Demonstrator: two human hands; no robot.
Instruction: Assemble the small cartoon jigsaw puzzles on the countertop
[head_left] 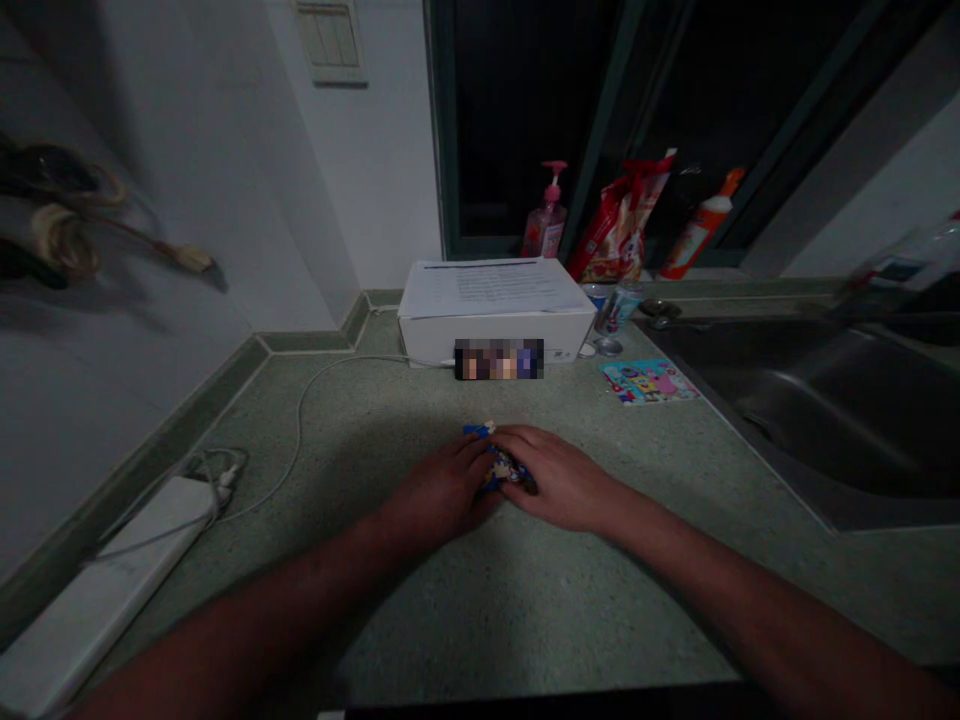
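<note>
A small heap of blue, cream and dark jigsaw puzzle pieces (504, 468) lies on the counter in the middle of the head view. From the left, my left hand (444, 488) is curled against the heap, its fingers bent over the near pieces. My right hand (559, 478) cups the other side, with fingers reaching over the top and the thumb at the front. Between them the two hands press the pieces together and hide part of them. A few blue and cream pieces show beyond the fingertips.
Behind the hands, a phone (499, 360) leans on a white box (427, 335) with a cable attached. A colourful picture card (649, 382) and a glass jar (619, 308) lie to the right, by the sink (825, 400). A power strip (112, 580) is at left.
</note>
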